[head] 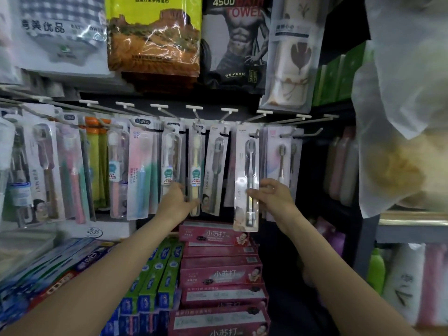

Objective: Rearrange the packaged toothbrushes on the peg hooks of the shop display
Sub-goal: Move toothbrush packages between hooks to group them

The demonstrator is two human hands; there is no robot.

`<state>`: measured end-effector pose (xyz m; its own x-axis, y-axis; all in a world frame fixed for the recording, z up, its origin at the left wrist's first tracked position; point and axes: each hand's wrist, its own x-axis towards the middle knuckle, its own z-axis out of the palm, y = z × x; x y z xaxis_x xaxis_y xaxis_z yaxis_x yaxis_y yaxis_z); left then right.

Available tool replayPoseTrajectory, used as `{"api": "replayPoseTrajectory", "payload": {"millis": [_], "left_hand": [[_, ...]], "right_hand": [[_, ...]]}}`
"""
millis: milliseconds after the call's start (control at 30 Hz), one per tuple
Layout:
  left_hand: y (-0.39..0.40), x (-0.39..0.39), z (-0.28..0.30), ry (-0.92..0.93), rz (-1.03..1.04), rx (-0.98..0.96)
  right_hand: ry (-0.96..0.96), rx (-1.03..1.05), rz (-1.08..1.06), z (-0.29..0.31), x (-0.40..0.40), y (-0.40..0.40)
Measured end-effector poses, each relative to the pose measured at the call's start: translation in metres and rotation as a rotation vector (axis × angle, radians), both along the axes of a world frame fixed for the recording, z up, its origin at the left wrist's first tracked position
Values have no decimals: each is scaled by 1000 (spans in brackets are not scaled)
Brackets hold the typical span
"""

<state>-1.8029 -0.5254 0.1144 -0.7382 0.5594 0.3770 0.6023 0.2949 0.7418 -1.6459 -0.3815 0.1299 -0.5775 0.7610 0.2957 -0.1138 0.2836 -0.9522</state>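
- The right hand pinches a long clear-fronted toothbrush pack with a white card back at its right edge, thumb and fingers clamped on it at about mid-height; two dark-handled brushes show side by side inside.
- That pack's top is up at the peg row; whether its hole sits on a hook cannot be told. Its lower end hangs in front of the pink toothpaste boxes.
- The left hand reaches up to a pack holding a cream-yellow toothbrush with a teal "CLEAN" label, which hangs on a peg hook; the fingers curl round its lower part, though how tightly cannot be told.
- Just to the left hangs one more "CLEAN" pack with a white brush, and further left a third with a pink handle.
- Between the two hands hangs one tilted pack with a dark grey brush.
- To the right of the held pack, a pale pink card with two brush heads hangs on its hook.
- A row of white-tipped metal peg hooks runs across the display; about nine tips are visible.
- Below, pink toothpaste boxes lie stacked, at least six deep, beside three rows of green toothpaste boxes.
- Above hang four bagged towels.
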Motion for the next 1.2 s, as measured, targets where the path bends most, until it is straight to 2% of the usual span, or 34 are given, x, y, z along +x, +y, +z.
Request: {"api": "replayPoseTrajectory", "payload": {"millis": [100, 467, 700, 867, 1033, 1133, 1200], "left_hand": [[6, 0, -1, -78, 32, 46], [-5, 3, 1, -94, -43, 83], [-1, 3, 3, -62, 11, 98], [9, 5, 4, -94, 23, 141], [9, 4, 1, 53, 66, 126], [-3, -2, -1, 55, 26, 166], [-13, -6, 0, 21, -22, 179]], "right_hand": [[1, -23, 16, 0, 8, 2], [15, -13, 10, -1, 11, 5], [-25, 221, -161, 6, 20, 6], [-41, 217, -149, 5, 22, 9], [-73, 274, -166, -4, 17, 5], [-83, 280, -232, -11, 5, 1], [-8, 326, -313, -18, -3, -5]]}}
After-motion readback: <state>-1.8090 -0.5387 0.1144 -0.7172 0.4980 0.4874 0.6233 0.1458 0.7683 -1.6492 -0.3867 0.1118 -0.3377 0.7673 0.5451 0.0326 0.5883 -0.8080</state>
